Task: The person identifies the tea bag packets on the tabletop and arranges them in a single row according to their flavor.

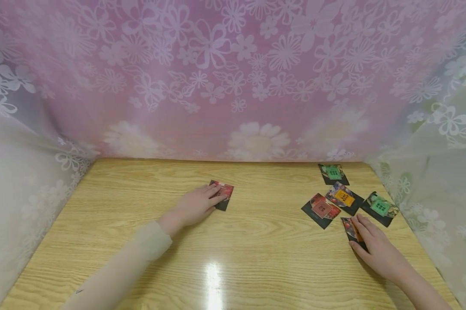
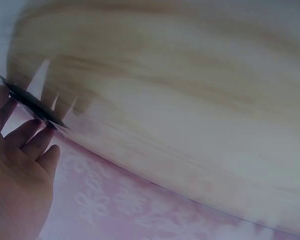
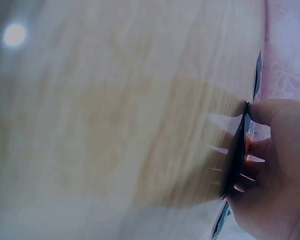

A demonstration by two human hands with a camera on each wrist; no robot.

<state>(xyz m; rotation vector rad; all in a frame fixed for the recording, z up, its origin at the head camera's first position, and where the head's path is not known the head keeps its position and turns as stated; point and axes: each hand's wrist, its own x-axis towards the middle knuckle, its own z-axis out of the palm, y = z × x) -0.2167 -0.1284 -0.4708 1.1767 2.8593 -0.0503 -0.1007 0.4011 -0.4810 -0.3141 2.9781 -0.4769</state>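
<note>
Near the middle of the table, my left hand point(image 1: 194, 206) holds a flat, dark packet with a red print point(image 1: 227, 190). Its fingers lie across the print, and its thumb is at the near edge. On the right side, my right hand point(image 1: 378, 249) grips another flat, dark packet with an orange label point(image 1: 351, 230), partly hidden under the fingers. In the right wrist view the thumb meets one end of this dark packet point(image 3: 235, 160), with the other fingers along it. The left wrist view shows the left packet point(image 2: 35, 106) edge-on between thumb and fingertips.
Around the right hand lie a red-label packet point(image 1: 321, 210), an orange-label packet point(image 1: 343, 198) and two green-label packets point(image 1: 379, 207), one farther back. A pink floral curtain point(image 1: 217, 86) hangs behind the wooden table point(image 1: 264, 241), with pale floral cloth at both sides.
</note>
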